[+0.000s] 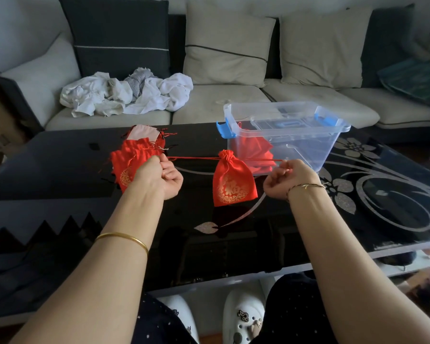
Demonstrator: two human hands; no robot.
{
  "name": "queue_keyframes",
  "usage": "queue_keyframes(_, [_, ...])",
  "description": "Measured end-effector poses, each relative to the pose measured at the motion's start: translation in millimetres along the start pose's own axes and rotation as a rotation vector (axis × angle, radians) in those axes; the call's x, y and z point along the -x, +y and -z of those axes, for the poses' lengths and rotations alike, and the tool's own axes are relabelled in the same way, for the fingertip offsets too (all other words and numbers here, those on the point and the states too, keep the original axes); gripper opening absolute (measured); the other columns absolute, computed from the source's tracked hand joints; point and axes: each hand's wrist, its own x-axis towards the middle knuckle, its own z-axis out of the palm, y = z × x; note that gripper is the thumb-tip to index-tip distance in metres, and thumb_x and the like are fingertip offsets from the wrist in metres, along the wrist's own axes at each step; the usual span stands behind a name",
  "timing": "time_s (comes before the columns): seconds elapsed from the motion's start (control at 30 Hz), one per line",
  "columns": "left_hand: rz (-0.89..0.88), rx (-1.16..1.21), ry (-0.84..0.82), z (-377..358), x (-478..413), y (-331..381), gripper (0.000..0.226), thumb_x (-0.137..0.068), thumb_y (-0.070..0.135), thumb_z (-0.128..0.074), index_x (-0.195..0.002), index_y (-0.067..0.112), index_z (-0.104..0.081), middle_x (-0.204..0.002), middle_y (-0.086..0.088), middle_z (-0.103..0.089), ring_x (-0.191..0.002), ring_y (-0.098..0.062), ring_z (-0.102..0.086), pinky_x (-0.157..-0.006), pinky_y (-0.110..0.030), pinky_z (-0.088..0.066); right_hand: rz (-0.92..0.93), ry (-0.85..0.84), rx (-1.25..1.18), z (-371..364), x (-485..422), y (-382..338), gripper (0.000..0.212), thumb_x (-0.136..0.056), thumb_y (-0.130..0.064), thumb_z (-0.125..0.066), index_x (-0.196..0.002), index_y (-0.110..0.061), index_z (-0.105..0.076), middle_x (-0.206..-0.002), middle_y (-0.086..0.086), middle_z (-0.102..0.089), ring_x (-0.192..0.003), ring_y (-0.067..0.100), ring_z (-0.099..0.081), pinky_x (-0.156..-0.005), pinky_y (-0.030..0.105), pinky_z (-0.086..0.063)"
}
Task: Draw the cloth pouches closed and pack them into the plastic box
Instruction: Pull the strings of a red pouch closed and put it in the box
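**Now taut: 1 pouch drawn shut between 2 hands**

Both hands are raised just above the black glass worktop (60, 170), pulling a red cord (196, 158) out level to either side. The left hand (163, 173) has its fingers (170, 173) curled into a fist round the left end of the cord; the right hand (287, 180) has its fingers (274, 181) curled in the same way round the right end. Between them a red pouch (232, 181) with a gold pattern hangs from the cord, its neck gathered tight into a small ruffle and its body slanting down toward the worktop.

Behind the left hand lies a loose pile of more red pouches (132, 155), their cords trailing over the glass. At the far right of the worktop stands the clear plastic box (308, 150), open at the top, with 2 blue latches (222, 130) at its ends. Red fabric (253, 147) shows through its left wall, lying inside.

A gold bangle (124, 238) circles the left forearm and a thin bracelet (305, 186) the right wrist. Beyond the worktop is a pale sofa (233, 100) with a heap of white cloth (127, 95) on its seat.
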Motion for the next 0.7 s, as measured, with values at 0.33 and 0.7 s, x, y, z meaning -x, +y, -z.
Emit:
queue_keyframes(0.33, [-0.013, -0.676, 0.713, -140, -32, -15, 0.032, -0.100, 0.033, -0.035, -0.075, 0.021, -0.051, -0.096, 0.010, -0.071, -0.092, -0.002, -0.063, -0.083, -0.028, -0.038, 0.621, -0.074, 0.433, -18, 19, 2, 0.028, -0.086, -0.007, -0.046, -0.060, -0.012, -0.053, -0.056, 0.000, -0.043, -0.049, 0.010, -0.036, -0.051, 0.022, -0.030])
queue_keyframes(0.7, [0.090, -1.170, 0.430, -157, -32, -35, 0.012, -0.083, 0.009, -0.067, -0.081, 0.021, -0.070, -0.071, 0.004, -0.060, -0.075, -0.015, -0.052, -0.067, -0.026, -0.042, 0.829, -0.419, 0.794, -50, 51, 22, 0.028, -0.083, -0.002, -0.051, -0.056, -0.007, -0.056, -0.046, -0.010, -0.055, -0.043, -0.006, -0.048, -0.046, 0.007, -0.038])
